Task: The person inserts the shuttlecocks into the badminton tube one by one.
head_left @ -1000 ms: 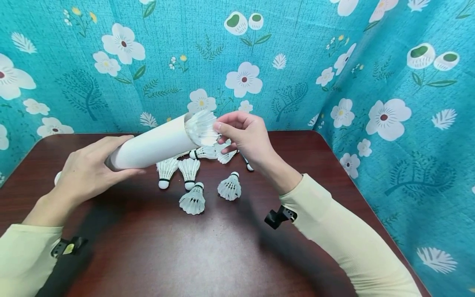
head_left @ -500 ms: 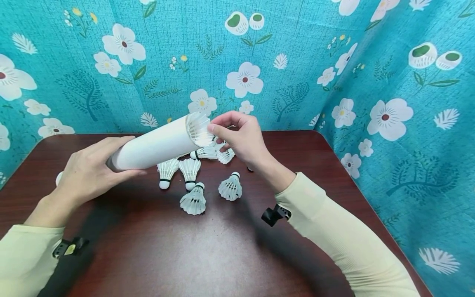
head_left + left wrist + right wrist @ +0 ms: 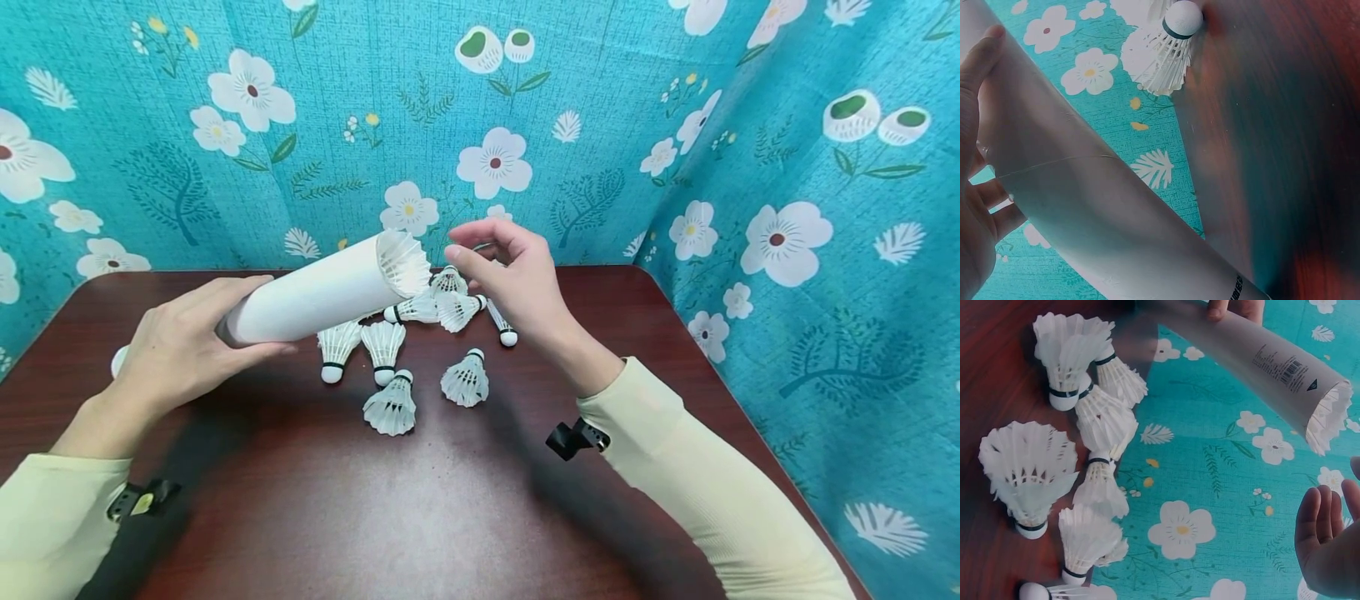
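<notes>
My left hand [image 3: 172, 342] grips the lower end of a white shuttlecock tube [image 3: 315, 292], held tilted above the table with its mouth up and to the right. The feathered skirt of a shuttlecock [image 3: 407, 265] sticks out of that mouth; its cork is hidden inside. Just right of the mouth, my right hand [image 3: 517, 283] hovers apart from it, fingers loosely bent and holding nothing. In the right wrist view, a gap shows between the hand [image 3: 1335, 550] and the tube [image 3: 1235, 353], whose side carries a printed barcode.
Several loose shuttlecocks lie on the dark wooden table [image 3: 420, 517] below the tube. Nearest are one shuttlecock [image 3: 390, 406] and another [image 3: 465, 381]. A white round tip [image 3: 117, 362] peeks out behind my left hand. A flowered teal curtain [image 3: 337, 108] hangs behind the table.
The right hand pushed the shuttlecock deeper into the tube, moving left, then let go and drew back to the right. The left hand and tube have barely moved.
</notes>
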{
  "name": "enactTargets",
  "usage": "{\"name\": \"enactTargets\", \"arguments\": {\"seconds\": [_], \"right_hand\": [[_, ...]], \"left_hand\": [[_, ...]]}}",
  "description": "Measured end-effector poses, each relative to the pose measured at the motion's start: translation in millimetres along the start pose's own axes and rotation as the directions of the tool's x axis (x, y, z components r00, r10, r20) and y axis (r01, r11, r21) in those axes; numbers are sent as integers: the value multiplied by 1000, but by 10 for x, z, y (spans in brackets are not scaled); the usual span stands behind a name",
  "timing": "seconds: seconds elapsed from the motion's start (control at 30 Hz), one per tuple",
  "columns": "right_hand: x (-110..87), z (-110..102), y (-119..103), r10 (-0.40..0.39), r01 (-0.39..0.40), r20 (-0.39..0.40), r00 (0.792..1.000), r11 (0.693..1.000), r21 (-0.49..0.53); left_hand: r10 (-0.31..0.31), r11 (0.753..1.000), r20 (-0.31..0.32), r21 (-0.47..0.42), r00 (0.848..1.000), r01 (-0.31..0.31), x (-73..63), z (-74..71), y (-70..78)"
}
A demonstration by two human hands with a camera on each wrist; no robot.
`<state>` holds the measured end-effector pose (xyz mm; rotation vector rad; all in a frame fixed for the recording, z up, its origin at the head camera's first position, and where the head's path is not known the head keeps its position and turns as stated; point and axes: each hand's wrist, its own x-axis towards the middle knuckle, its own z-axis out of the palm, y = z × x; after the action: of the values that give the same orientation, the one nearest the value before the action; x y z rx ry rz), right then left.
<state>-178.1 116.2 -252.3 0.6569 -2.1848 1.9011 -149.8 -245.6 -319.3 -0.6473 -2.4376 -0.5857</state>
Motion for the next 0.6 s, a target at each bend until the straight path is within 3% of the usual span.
{"name": "enactTargets", "arguments": {"seconds": [0.23, 0.6], "right_hand": [[-77, -9, 116, -29, 33, 54, 998, 997, -65], [-111, 60, 187, -37, 42, 98, 994, 998, -52]], "left_hand": [[-9, 1000, 6, -2, 1000, 9, -18, 0, -7], [-6, 1000, 6, -8, 1000, 6, -4, 10, 7]]}}
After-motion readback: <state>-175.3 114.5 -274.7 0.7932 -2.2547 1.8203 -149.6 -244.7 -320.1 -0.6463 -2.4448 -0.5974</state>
